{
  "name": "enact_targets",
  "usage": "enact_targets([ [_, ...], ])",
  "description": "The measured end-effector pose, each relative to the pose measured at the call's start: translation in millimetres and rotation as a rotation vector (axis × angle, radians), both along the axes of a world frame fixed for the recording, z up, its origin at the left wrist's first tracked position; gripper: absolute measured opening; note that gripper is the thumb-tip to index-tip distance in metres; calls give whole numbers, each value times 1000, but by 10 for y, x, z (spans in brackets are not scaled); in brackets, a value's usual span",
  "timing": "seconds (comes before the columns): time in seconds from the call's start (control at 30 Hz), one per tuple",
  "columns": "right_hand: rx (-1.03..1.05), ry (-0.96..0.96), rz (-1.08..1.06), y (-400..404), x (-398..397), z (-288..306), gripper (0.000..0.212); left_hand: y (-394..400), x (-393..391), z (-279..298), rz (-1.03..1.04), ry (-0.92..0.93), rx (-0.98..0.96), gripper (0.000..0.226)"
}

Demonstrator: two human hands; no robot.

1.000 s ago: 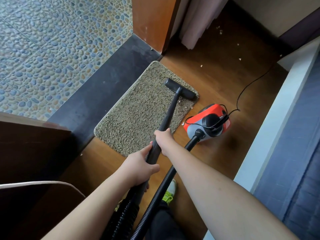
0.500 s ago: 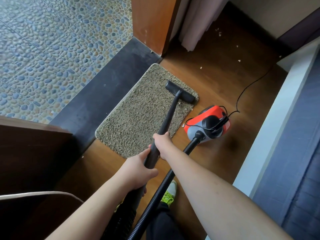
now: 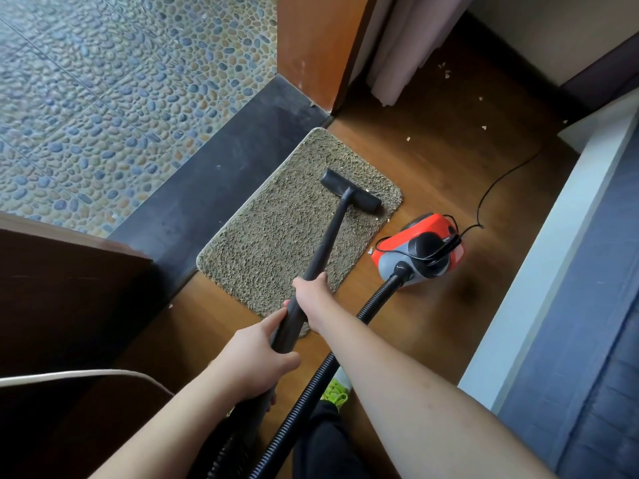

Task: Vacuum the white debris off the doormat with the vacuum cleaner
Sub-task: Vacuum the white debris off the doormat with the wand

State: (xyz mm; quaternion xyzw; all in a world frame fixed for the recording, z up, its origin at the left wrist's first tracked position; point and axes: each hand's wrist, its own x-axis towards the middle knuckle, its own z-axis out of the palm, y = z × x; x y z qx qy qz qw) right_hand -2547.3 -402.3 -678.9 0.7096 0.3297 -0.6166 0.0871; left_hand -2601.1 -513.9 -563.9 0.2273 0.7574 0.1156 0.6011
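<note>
Nozzle drawn slightly nearer since the earlier frame, now on the doormat far-right corner. My right hand and left hand each wrap the wand; remaining white debris lies right of the nozzle, my right hand nearer.

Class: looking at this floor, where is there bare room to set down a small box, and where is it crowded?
Free: the wood floor between the doormat and the power cord, apart from a few white crumbs; also the dark threshold strip along the mat's left edge. Crowded: around the red vacuum body, hose and nozzle.
</note>
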Motion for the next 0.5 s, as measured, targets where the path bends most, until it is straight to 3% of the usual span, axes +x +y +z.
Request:
enact_targets([
  [0.5, 31, -25, 51, -163, -114, -69, 66, -198, -98, -57, 25, 11, -6, 78],
])
